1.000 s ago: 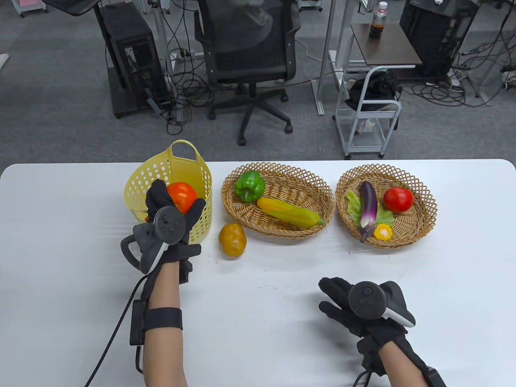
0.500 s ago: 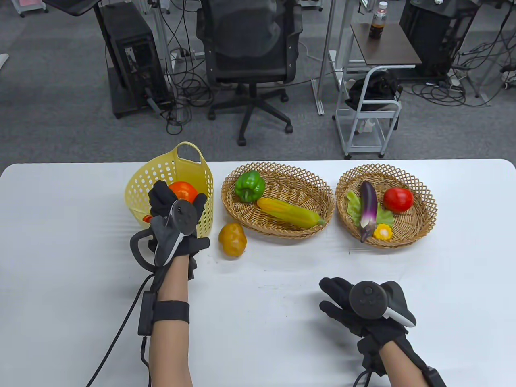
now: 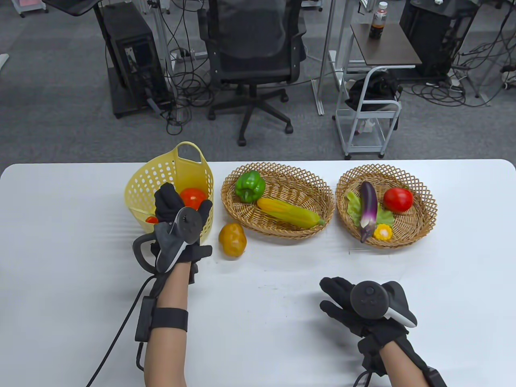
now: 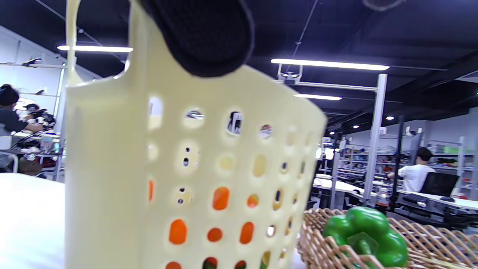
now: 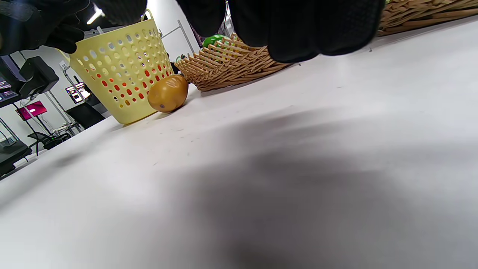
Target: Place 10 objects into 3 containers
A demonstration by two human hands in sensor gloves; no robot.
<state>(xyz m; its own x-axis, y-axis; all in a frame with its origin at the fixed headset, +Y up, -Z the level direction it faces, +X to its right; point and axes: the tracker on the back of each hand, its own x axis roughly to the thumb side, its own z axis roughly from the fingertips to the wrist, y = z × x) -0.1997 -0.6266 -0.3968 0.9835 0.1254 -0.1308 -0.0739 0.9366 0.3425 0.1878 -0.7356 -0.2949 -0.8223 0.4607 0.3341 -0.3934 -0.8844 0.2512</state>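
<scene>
Broadly, the white table (image 3: 72,225) carries three containers in a row along its far half. Largest of them is the middle wicker basket (image 3: 306,181), which holds a green bell pepper (image 3: 250,186) at its left end and a yellow corn cob (image 3: 289,212) lying slantwise toward its right. Beside it on the right, the round wicker basket (image 3: 423,191) holds a purple eggplant (image 3: 369,203) lying over a green lettuce leaf (image 3: 353,204), a red tomato (image 3: 398,199) on the right, and a small yellow corn piece (image 3: 383,232) at the near rim. At the left stands the yellow perforated basket (image 3: 161,171), upright, with an orange-red tomato (image 3: 193,197) inside it and a smaller red item (image 3: 152,219) low within; what that small item is cannot be told.

Over the near rim of the yellow basket is the left hand (image 3: 177,217), its gloved fingers spread apart around the tomato's near side; whether they touch it cannot be told. In the left wrist view one black fingertip (image 4: 203,35) shows against the basket's wall (image 4: 112,168), with orange showing through the holes. The right hand (image 3: 354,304) hovers low over the table's near right part, fingers loosely apart and holding nothing, well away from the baskets.

Smallest, a brown-yellow potato (image 3: 232,239) lies on the bare table between the yellow basket and the middle wicker basket, close to both.
</scene>
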